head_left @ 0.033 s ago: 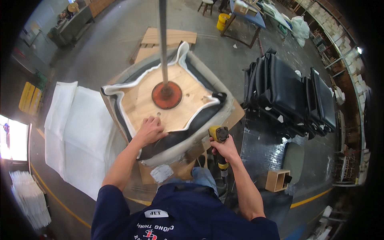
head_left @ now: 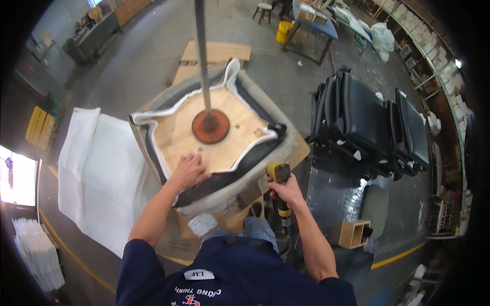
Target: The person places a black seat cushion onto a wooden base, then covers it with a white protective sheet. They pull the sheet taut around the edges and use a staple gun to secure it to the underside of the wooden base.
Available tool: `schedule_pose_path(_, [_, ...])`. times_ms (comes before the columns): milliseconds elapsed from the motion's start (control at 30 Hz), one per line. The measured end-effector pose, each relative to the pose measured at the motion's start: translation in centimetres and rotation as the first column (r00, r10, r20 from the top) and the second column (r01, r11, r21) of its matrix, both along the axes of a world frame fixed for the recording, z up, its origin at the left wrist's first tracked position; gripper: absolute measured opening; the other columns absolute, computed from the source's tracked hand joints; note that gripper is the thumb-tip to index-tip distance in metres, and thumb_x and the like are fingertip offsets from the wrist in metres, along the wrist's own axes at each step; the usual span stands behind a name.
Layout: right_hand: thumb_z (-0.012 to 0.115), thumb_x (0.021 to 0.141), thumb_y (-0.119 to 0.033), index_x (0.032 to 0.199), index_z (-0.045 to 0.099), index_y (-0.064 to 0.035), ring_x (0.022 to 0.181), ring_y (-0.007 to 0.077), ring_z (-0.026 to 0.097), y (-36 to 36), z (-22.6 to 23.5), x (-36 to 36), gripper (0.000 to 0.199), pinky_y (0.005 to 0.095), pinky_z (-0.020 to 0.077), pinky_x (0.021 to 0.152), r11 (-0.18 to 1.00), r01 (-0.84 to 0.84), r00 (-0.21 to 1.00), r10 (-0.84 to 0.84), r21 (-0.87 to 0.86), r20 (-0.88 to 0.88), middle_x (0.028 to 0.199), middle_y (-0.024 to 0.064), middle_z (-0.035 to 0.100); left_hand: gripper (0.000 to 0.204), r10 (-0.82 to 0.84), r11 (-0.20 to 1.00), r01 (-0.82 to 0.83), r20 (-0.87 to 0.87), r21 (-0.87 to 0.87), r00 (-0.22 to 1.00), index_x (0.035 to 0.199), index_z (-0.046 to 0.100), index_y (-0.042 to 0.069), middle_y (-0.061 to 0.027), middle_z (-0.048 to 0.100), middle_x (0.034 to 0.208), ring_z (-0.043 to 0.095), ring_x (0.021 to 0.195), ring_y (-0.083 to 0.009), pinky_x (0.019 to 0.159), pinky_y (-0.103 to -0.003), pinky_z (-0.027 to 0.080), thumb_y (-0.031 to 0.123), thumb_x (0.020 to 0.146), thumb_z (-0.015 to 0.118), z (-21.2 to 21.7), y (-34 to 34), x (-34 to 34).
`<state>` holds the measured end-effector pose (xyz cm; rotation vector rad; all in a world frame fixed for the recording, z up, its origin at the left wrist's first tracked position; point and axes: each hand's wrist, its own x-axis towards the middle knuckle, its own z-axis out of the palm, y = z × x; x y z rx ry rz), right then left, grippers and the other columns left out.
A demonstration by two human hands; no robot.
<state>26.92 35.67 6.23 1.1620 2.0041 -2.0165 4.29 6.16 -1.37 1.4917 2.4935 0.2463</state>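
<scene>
A square wooden seat panel (head_left: 176, 135) lies underside up on a padded stand. White padding (head_left: 234, 76) and a black leather-like cover (head_left: 252, 158) run round its edges, folded up at the corners. A round orange disc (head_left: 211, 126) on a metal rod (head_left: 202, 66) presses on the panel's middle. My left hand (head_left: 190, 172) is at the near edge, its fingers curled over the cover and padding; its fingertips are partly hidden. To the right of the panel's near side, my right hand (head_left: 287, 191) grips a yellow and black air-powered tool (head_left: 278, 173), its head apart from the panel.
Black padded covers (head_left: 357, 112) are piled on a dark table at right, near a small wooden box (head_left: 352, 234). White sheets (head_left: 99, 163) lie at left. Boards (head_left: 219, 52) lie beyond the stand. A yellow bucket (head_left: 284, 31) stands by a blue-topped table (head_left: 321, 25) farther back.
</scene>
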Motion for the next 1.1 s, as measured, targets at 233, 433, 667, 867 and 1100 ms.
schedule_pose_path(233, [0.068, 0.079, 0.002, 0.146, 0.047, -0.0121, 0.061, 0.0149, 0.064, 4.5, -2.3, -1.0, 0.072, 0.0313, 0.0541, 0.054, 0.976, -0.173, 0.977, 0.187, 0.136, -0.104, 0.096, 0.0067, 0.067, 0.063, 0.247, 0.965, -0.232, 0.133, -0.122, 0.960, 0.137, 0.057, 0.007, -0.0160, 0.063, 0.122, 0.057, 0.117, -0.0350, 0.100, -0.052, 0.041, 0.051, 0.092, 0.062, 5.6, 7.0, 5.4])
schedule_pose_path(433, [0.068, 0.080, 0.002, 0.152, 0.041, -0.0151, 0.063, 0.0144, 0.066, 3.7, -2.0, 0.1, 0.079, 0.0315, 0.0550, 0.055, 0.974, -0.218, 0.966, 0.225, 0.066, -0.127, 0.096, 0.0074, 0.068, 0.069, 0.528, 0.805, -0.525, 0.072, 0.275, 0.846, 0.139, 0.053, -0.001, -0.0167, 0.063, 0.111, 0.058, 0.105, -0.0342, 0.092, -0.049, 0.041, 0.042, 0.087, 0.069, 1.6, 12.6, 11.0])
schedule_pose_path(667, [0.074, 0.076, -0.003, 0.152, 0.043, -0.0125, 0.104, 0.0277, 0.070, 3.0, -3.4, 0.3, 0.083, 0.0352, 0.0541, 0.092, 0.929, -0.137, 0.957, 0.213, 0.343, -0.195, 0.110, 0.0167, 0.071, 0.047, 0.538, 0.811, -0.500, -0.054, 0.304, 0.841, 0.106, 0.064, 0.005, -0.0113, 0.064, 0.096, 0.058, 0.097, -0.0304, 0.086, -0.045, 0.040, 0.044, 0.083, 0.072, 1.0, 14.2, 9.5])
schedule_pose_path(867, [0.066, 0.079, 0.005, 0.149, 0.044, -0.0110, 0.069, 0.0179, 0.068, 3.7, -5.2, -0.6, 0.075, 0.0312, 0.0567, 0.061, 0.999, 0.027, 0.978, -0.020, 0.033, -0.208, 0.103, 0.0103, 0.070, 0.040, 0.444, 0.859, -0.404, -0.064, 0.315, 0.894, 0.091, 0.064, 0.008, -0.0093, 0.065, 0.091, 0.058, 0.093, -0.0297, 0.085, -0.045, 0.039, 0.046, 0.083, 0.072, 0.3, 15.5, 7.0])
schedule_pose_path(1100, [0.067, 0.081, 0.003, 0.117, 0.062, -0.0003, 0.056, 0.0123, 0.062, 4.4, -2.1, -2.7, 0.037, 0.0287, 0.0515, 0.049, 1.000, -0.006, 0.999, 0.006, 0.007, 0.038, 0.094, 0.0061, 0.070, 0.038, 0.401, 0.850, -0.392, 0.048, 0.352, 0.915, 0.081, 0.068, 0.007, -0.0092, 0.063, 0.089, 0.056, 0.095, -0.0298, 0.088, -0.046, 0.038, 0.046, 0.082, 0.071, -0.6, 15.5, 5.7])
